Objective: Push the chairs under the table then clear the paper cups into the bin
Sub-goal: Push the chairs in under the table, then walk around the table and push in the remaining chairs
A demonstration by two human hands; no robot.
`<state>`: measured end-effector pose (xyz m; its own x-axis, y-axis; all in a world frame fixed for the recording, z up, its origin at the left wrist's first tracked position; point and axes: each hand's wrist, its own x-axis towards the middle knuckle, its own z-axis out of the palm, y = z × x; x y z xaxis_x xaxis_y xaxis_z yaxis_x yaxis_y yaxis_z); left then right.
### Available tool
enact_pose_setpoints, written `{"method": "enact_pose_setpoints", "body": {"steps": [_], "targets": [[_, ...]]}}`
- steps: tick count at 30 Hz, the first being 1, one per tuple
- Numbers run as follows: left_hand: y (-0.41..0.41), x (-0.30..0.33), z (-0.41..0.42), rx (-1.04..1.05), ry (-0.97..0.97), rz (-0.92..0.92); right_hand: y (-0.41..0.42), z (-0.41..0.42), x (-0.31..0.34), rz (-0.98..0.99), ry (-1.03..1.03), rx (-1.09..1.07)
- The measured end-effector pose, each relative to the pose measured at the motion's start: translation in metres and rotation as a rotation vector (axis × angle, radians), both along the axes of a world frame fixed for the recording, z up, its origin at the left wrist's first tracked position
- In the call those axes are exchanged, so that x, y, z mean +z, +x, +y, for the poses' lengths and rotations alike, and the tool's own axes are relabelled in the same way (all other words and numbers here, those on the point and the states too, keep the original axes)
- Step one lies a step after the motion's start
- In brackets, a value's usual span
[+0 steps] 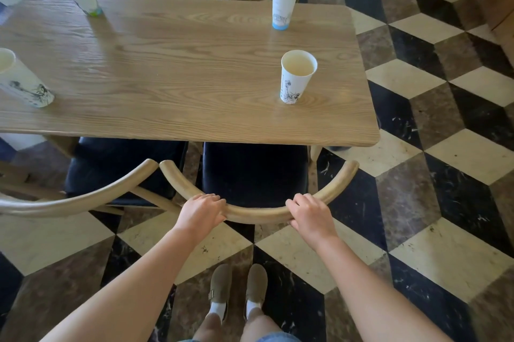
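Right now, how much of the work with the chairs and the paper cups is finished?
Done: the dark-cushioned wooden chair on the left sits partly under the light wooden table. In hand: left hand and right hand grip the curved back of the dark-cushioned wooden chair on the right, seat partly under. Left: four white paper cups stand on the table; no bin visible.

A table (178, 69) of pale wood with bold wavy grain, smooth with a soft satin sheen. Four cups (296, 77) of white matt paper stand on it, printed with ink-style drawings; one has a blue band at its base. Two chairs (258, 211) have rounded back rails of smooth light wood and seats (253, 172) of dark navy cloth that looks velvety and matt. The floor (434, 163) is polished stone tile, glossy, in cream, veined black and mottled brown. The shoes (239, 289) look like tan suede, with white socks.
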<state>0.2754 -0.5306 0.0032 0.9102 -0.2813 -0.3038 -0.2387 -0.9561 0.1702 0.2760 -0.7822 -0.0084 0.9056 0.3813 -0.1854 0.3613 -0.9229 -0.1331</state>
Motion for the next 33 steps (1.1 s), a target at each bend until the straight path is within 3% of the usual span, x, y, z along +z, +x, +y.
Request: {"method": "enact_pose_setpoints", "body": {"steps": [9, 18, 30, 33], "targets": [[-0.011, 0.01, -0.001, -0.01, 0.12, 0.06, -0.002, 0.006, 0.019, 0.132, -0.022, -0.076], [0.012, 0.062, -0.026, -0.13, -0.09, -0.233, -0.016, 0.005, 0.075, -0.057, 0.099, -0.242], [0.008, 0.072, -0.133, -0.421, -0.243, -0.237, -0.08, -0.072, 0.088, -0.076, 0.005, -0.548], [0.016, 0.08, -0.166, -0.495, -0.194, -0.289, -0.081, -0.103, 0.09, -0.087, 0.016, -0.616]]}}
